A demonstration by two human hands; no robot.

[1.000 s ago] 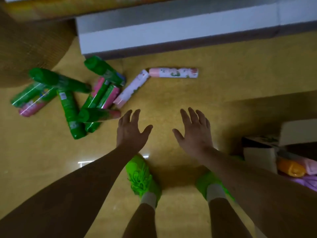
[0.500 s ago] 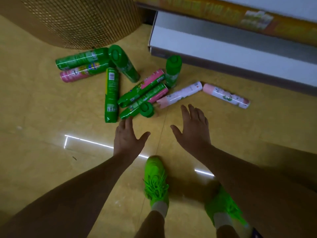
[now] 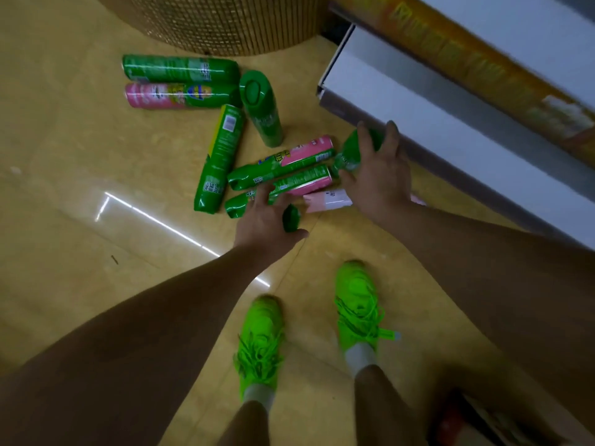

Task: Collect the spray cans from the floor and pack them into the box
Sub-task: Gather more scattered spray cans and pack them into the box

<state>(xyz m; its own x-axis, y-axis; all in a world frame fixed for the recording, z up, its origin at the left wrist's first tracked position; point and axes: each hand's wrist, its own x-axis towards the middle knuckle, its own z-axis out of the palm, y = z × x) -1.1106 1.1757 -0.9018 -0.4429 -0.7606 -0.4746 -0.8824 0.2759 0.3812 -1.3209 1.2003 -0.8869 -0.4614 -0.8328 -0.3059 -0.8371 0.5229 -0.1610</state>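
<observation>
Several spray cans lie in a loose heap on the yellow floor: a green can, a pink and green can beside it, a long green can and two green and pink cans side by side. My left hand hovers with spread fingers over the near end of the heap, a green cap between its thumb and forefinger. My right hand reaches with straight fingers over a green can and partly covers a white and pink can. A corner of the cardboard box shows at bottom right.
A woven basket stands behind the cans. A white shelf base runs diagonally along the right, close to my right hand. My two bright green shoes stand on the floor below the hands.
Both hands have moved forward and down onto the heap. The left now reaches the near cans, and the right now covers the green can by the shelf base.
</observation>
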